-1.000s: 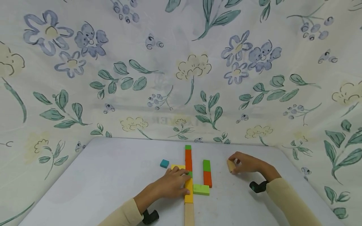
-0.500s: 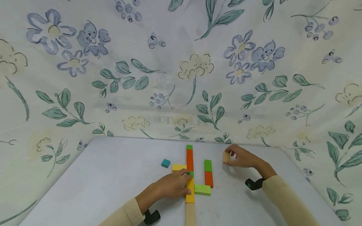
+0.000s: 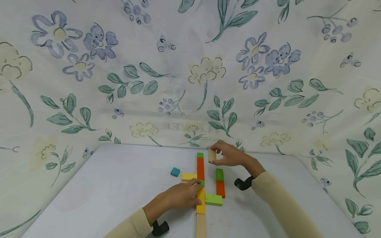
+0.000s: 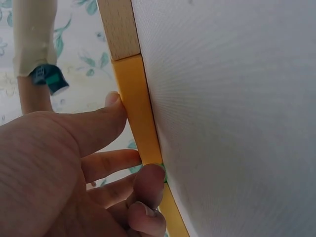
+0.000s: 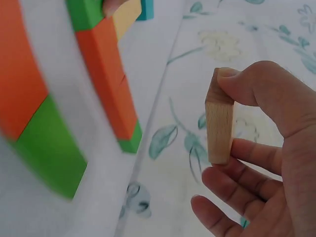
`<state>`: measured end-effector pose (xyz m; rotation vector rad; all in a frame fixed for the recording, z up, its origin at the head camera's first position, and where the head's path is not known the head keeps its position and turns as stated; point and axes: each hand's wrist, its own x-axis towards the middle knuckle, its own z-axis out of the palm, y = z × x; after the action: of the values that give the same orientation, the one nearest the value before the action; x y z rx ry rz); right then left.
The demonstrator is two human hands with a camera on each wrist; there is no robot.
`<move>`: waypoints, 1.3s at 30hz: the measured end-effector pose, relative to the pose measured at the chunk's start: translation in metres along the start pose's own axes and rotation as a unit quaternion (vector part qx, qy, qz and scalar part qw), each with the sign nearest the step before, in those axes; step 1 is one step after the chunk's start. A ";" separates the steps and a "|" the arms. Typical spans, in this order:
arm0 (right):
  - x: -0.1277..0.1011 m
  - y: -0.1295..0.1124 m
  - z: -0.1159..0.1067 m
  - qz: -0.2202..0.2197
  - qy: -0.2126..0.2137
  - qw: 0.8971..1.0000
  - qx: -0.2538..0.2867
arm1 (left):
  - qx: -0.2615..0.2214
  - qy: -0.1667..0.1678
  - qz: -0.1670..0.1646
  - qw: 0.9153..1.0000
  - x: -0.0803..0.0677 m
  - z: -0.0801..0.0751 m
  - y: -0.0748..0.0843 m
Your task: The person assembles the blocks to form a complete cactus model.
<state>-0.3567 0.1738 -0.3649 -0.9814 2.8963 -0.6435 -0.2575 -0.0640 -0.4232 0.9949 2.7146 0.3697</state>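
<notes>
No readable writing shows on any block. The right hand (image 3: pixel 229 155) pinches one plain wooden block (image 3: pixel 212 155) — pale, unpainted, short — between thumb and fingers, held above the tabletop (image 3: pixel 119 178) near its far edge, just right of the line's far end. The left hand (image 3: pixel 181 195) rests on the line of blocks (image 3: pixel 199 185), fingers curled against a yellow block (image 4: pixel 138 113). Counted: two orange, three green, two yellow, one lime, one teal (image 3: pixel 175 171), two wooden.
</notes>
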 end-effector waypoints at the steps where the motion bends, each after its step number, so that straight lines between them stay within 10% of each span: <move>1: 0.005 -0.004 0.002 -0.008 -0.002 1.000 0.003 | 0.002 0.000 -0.002 1.000 0.000 0.000 -0.001; 16: 0.064 -0.042 0.049 -0.036 -0.074 0.997 -0.005 | 0.012 0.009 0.021 1.000 -0.002 0.001 -0.003; 39: 0.077 -0.046 0.074 -0.022 -0.145 0.989 -0.018 | 0.000 -0.002 0.016 1.000 -0.002 0.003 -0.004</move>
<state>-0.3812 0.0674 -0.4062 -1.0470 2.6469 -0.4119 -0.2576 -0.0683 -0.4270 1.0392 2.6981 0.3724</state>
